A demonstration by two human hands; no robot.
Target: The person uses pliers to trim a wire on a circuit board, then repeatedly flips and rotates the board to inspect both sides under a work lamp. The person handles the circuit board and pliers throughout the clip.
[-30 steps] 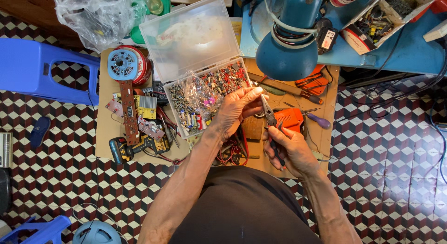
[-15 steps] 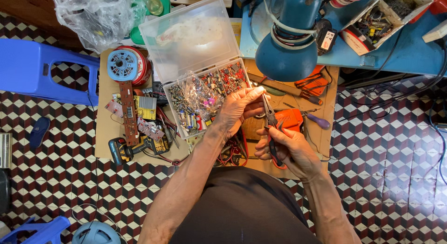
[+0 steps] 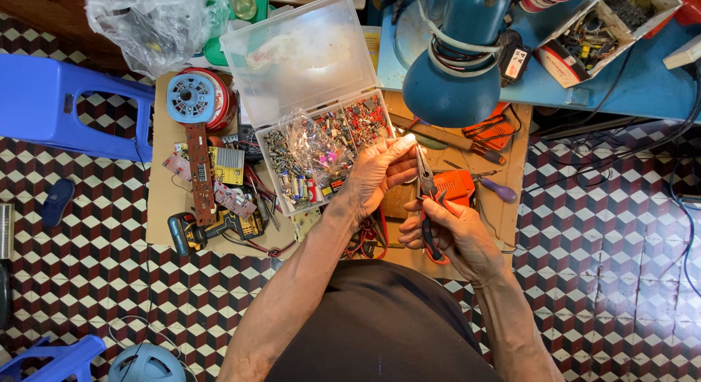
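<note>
Gripping pliers beside parts box

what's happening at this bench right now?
A person sits over a cardboard work surface. The right hand holds orange-handled pliers upright. The left hand pinches something small at the plier tips, too small to identify. Just left lies an open clear parts box full of small electronic components, with a blue lamp above.
</note>
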